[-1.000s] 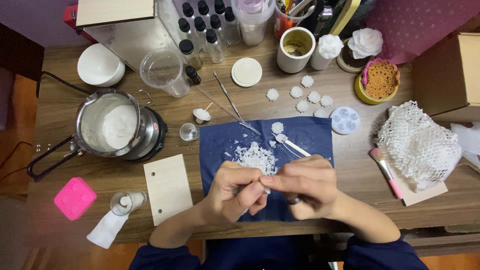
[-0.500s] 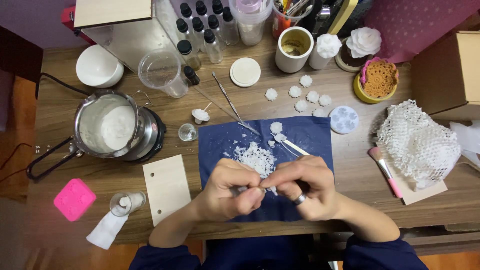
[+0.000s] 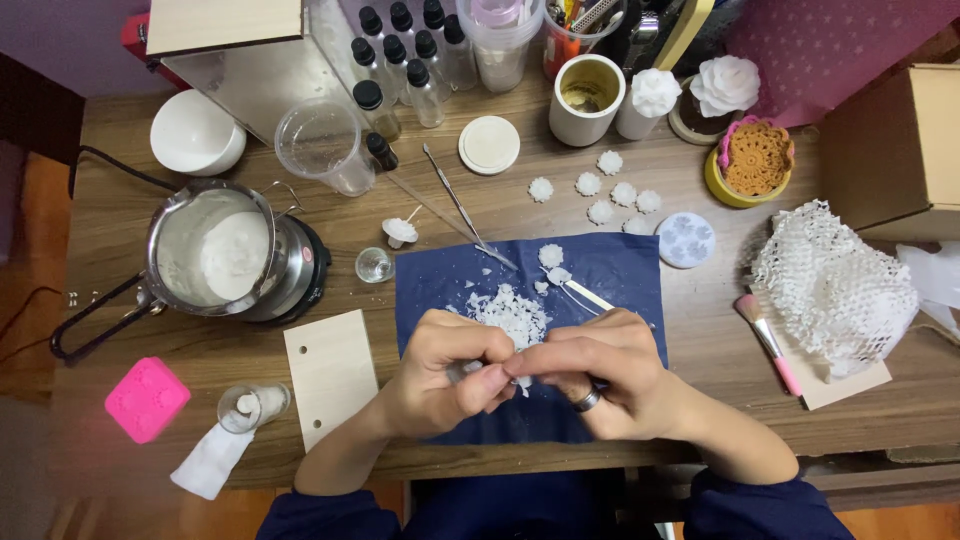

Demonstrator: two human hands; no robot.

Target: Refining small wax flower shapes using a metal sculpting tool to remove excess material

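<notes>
1. The left hand and right hand meet over the near half of a dark blue cloth spread on the wooden surface.
2. The fingers of both hands are pressed together, pinching a small white wax piece between their tips; most of it is hidden, so its shape cannot be told.
3. A ring sits on one finger of the right hand.
4. Just beyond the hands, a heap of white wax shavings lies on the cloth, with a small white flower near the cloth's far edge.
5. More white flowers lie on the bare wood beyond the cloth.
6. To the left, a metal pot of white wax stands on a small hotplate, well apart from the hands.
7. A pink mould sits near the left front edge.
</notes>
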